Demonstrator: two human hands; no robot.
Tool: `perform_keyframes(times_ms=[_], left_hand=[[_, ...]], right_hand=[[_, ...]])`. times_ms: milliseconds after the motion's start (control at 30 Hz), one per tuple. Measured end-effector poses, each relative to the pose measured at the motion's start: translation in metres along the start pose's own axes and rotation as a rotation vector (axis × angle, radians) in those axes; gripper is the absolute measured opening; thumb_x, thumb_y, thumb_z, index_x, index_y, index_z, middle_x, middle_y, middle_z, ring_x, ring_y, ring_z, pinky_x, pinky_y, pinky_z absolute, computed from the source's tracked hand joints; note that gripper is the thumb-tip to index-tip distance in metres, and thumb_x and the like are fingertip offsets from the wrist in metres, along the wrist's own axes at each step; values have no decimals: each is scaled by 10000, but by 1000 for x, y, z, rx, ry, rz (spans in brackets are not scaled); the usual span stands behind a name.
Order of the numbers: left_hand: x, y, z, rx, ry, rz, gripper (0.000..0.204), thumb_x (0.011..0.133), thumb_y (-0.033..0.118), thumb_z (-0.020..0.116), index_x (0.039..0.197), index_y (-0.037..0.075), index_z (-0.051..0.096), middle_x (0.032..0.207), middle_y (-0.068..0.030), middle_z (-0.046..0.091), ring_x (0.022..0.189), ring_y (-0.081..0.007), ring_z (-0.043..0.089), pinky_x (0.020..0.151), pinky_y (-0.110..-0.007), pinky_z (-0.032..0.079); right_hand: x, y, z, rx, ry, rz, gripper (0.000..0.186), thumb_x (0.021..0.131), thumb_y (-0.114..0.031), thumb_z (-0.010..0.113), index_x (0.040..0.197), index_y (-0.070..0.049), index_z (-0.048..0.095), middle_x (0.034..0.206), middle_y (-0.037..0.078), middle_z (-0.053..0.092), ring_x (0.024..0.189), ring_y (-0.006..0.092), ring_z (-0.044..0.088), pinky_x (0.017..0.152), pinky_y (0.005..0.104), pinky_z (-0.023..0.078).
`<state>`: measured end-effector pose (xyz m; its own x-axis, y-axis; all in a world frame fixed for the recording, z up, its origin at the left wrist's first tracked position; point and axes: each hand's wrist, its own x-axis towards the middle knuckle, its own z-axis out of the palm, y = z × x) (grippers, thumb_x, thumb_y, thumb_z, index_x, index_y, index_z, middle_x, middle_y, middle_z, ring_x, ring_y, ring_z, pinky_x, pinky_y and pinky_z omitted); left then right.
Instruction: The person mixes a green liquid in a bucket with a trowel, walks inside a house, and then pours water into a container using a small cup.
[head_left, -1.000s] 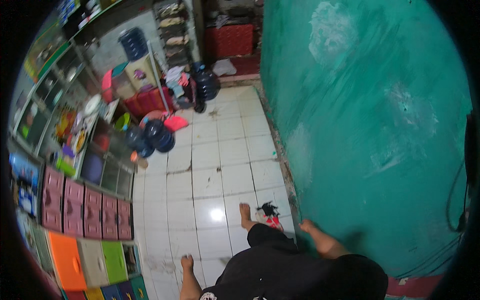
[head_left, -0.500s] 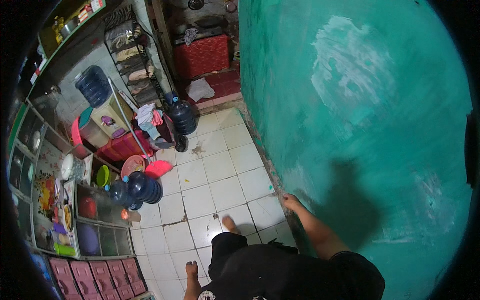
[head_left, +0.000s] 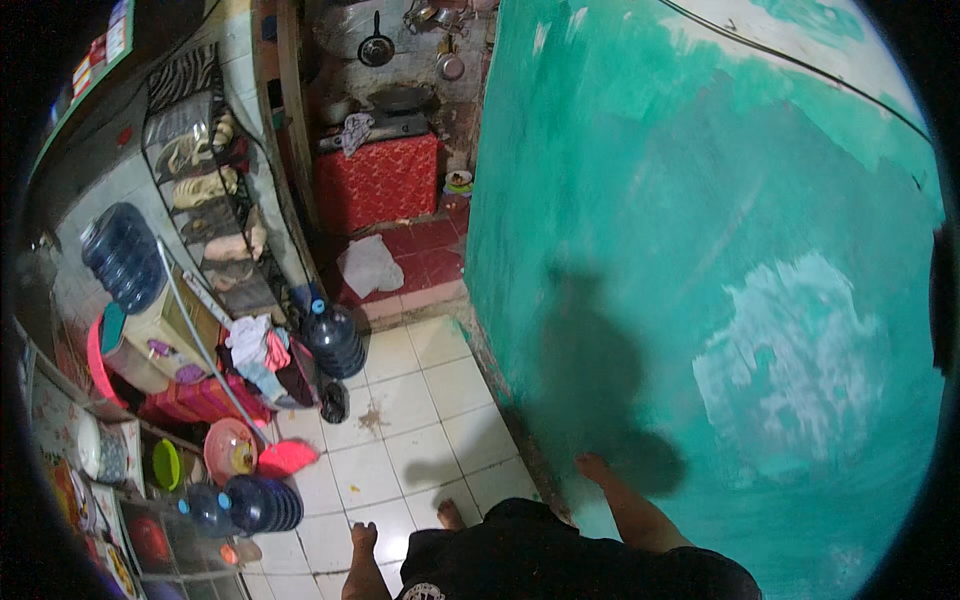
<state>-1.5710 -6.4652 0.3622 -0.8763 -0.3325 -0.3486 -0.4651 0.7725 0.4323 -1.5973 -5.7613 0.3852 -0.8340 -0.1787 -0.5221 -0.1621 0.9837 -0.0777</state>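
My left hand (head_left: 363, 536) hangs low over the white tiled floor (head_left: 392, 468), fingers curled, with nothing visible in it. The right hand (head_left: 593, 467) is out beside the green painted wall (head_left: 640, 220); its fingers look bent in, and no object shows there. I cannot tell whether it touches the wall. Between the hands, one bare foot (head_left: 450, 514) stands on the tiles. A broad, pale, unevenly painted patch (head_left: 790, 370) marks the wall to the right, and my shadow falls on it nearer the middle.
On the left are a pink broom head (head_left: 287, 458), blue water jugs (head_left: 262, 503), a basin (head_left: 230, 450) and piled clothes (head_left: 255, 350). Another jug (head_left: 334, 340) stands near a raised red-tiled step (head_left: 415, 262) bearing a white cloth (head_left: 371, 267). Beyond is a red-covered stove stand (head_left: 378, 180).
My view has tilted up, bringing hanging pans and the wall's upper part into sight. Floor things and the pale patch now sit lower in view. Both hands remain empty-looking and curled.
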Motion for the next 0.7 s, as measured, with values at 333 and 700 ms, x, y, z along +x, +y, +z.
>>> perform_keyframes(times_ms=[333, 700], left_hand=[[292, 145, -59, -62, 78, 115, 553, 866, 351, 657, 1190, -92, 587, 1166, -298, 647, 1133, -389, 624, 986, -413, 490], [466, 231, -52, -23, 97, -131, 523, 874, 381, 589, 1051, -107, 651, 1086, -344, 638, 1071, -465, 615, 948, -476, 488]], right_hand=[[240, -1, -53, 1375, -183, 602, 475, 908, -383, 695, 1177, 4, 639, 1094, 172, 674, 952, 318, 688, 804, 528, 554], [684, 37, -343, 1224, 107, 34, 283, 893, -312, 693, 956, -39, 658, 788, 105, 663, 642, 256, 633, 597, 406, 520]])
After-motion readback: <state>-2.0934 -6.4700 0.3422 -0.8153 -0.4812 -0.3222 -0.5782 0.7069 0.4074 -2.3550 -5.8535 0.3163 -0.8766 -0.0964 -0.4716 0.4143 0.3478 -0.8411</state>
